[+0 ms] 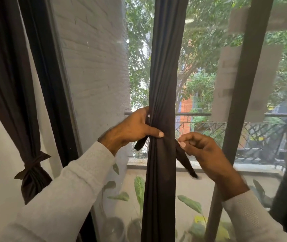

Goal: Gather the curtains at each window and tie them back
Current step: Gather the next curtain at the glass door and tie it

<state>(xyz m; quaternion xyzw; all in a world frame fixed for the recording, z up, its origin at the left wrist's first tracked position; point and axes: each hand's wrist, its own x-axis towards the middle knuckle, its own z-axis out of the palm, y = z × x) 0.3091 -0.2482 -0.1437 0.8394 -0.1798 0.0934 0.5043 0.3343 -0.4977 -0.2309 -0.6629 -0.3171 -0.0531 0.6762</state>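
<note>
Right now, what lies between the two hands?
The gathered dark curtain, in the head view; the left hand and right hand each hold an end of the tie around it.

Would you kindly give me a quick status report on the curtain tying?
Left hand grips gathered middle curtain. Right hand pinches tie strap. Knot not yet made. Left curtain already tied.

Left hand [135, 127] fingers hidden behind curtain [163, 84].
</note>
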